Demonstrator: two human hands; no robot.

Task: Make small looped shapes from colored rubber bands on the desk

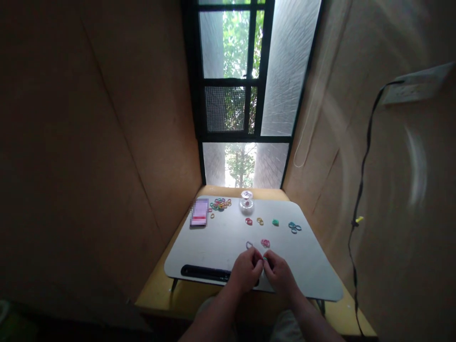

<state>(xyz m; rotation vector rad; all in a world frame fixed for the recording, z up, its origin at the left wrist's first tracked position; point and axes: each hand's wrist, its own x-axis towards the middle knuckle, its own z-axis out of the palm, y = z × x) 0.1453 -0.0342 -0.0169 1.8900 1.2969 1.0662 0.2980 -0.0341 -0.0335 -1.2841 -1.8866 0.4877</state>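
Fingertips of left hand [245, 270] and right hand [280, 271] are closed on a small, mostly hidden green piece [265, 258] above the white, round-cornered tabletop [217, 243]; fine fingerwork seems underway, steady pinching required.

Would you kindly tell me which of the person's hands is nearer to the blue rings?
The right hand: it is closer to the person than the blue rings and slightly to their left. The left hand is beside it, farther to the left.
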